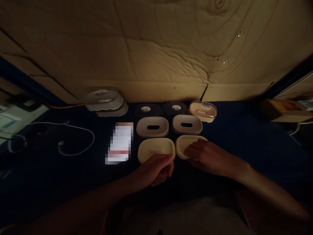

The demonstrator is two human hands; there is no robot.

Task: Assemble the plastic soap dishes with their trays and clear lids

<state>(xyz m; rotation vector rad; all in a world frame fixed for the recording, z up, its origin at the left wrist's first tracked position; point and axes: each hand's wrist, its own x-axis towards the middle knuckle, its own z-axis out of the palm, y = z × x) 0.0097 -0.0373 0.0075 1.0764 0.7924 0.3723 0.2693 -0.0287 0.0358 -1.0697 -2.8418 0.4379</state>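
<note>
Two cream oval dishes lie side by side in front of me, the left dish (156, 145) and the right dish (182, 147). My left hand (158, 169) is curled closed at the near edge of the left dish; whether anything is inside the fingers is hidden. My right hand (202, 155) reaches over the right dish, with its fingers bent onto the rim and inner face. Just behind them stand two pale oval pieces with dark slots, one at left (152, 127) and one at right (187, 124).
Behind are two dark lidded boxes (149, 110) (174, 109), a peach box (203, 110) and stacked grey boxes (105, 102). A bright blurred-out screen (120, 142) and a white cable (79, 154) lie left. A carton (281, 111) stands right.
</note>
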